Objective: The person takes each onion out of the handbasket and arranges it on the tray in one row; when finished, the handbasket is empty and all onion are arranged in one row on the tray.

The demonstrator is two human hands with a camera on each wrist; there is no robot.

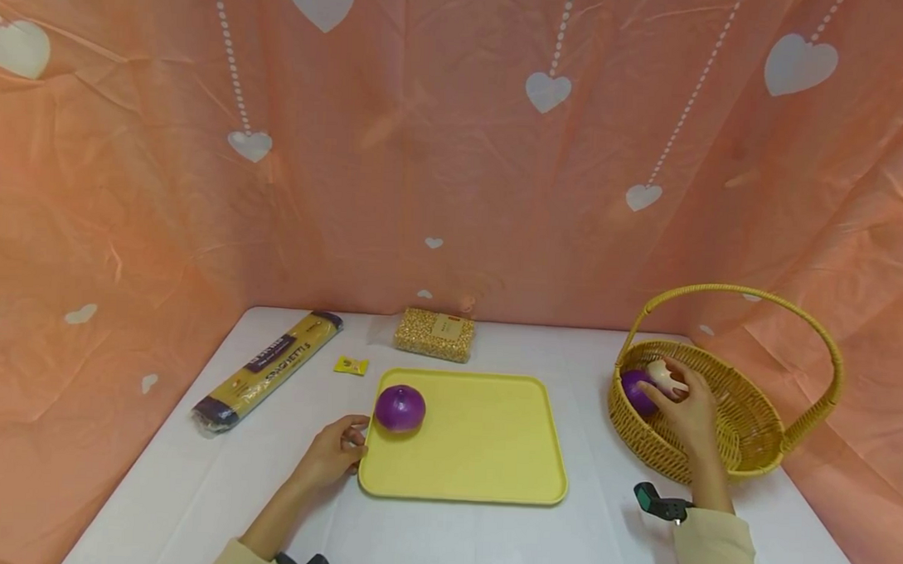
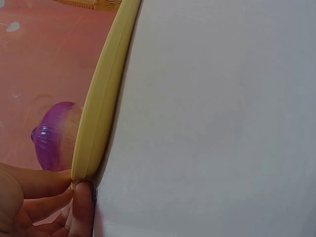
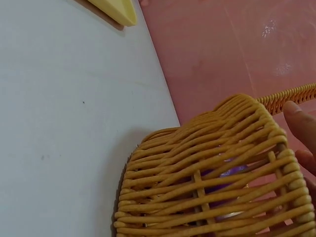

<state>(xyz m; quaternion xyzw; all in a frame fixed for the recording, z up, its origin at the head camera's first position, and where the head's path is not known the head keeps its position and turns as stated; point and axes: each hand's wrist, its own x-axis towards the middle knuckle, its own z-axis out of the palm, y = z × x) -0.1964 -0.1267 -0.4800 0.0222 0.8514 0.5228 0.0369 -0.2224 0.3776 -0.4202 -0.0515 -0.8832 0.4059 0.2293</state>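
My left hand (image 1: pixel 333 454) pinches the left rim of a yellow tray (image 1: pixel 483 449), thumb and fingers on either side of the edge in the left wrist view. A purple onion (image 1: pixel 400 409) sits on the tray near that hand, its tip and paler side showing in the left wrist view (image 2: pixel 57 136). My right hand (image 1: pixel 689 406) reaches into a wicker basket (image 1: pixel 746 400). Between its thumb and fingers is a whitish round thing (image 1: pixel 665 375), partly covered. Beside it in the basket lies a purple round thing (image 1: pixel 637 391), glimpsed through the weave in the right wrist view.
Left of the tray lies a spaghetti packet (image 1: pixel 269 371), with a small yellow wrapped sweet (image 1: pixel 351 366) nearby. A bag of yellow grains (image 1: pixel 435 334) lies behind the tray. The basket's tall handle (image 1: pixel 830 353) arches over it. An orange-pink curtain (image 1: pixel 463 150) hangs behind the white table.
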